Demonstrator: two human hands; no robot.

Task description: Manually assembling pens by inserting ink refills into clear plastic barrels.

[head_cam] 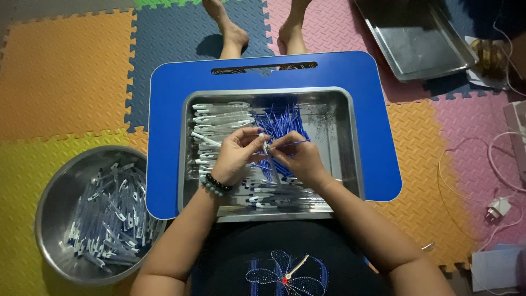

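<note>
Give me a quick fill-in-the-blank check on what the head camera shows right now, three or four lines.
1. Both hands work over a rectangular metal tray that rests on a small ____ lap table.
2. The left hand wears a beaded ____ at the wrist.
3. The right hand pinches a thin blue ____.
4. The round metal bowl of assembled pens sits on the person's ____ side.

Missing words: blue; bracelet; refill; left

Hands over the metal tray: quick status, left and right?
Left hand: closed on a white pen barrel.
Right hand: pinching a thin blue refill, its tip at the barrel.
</note>
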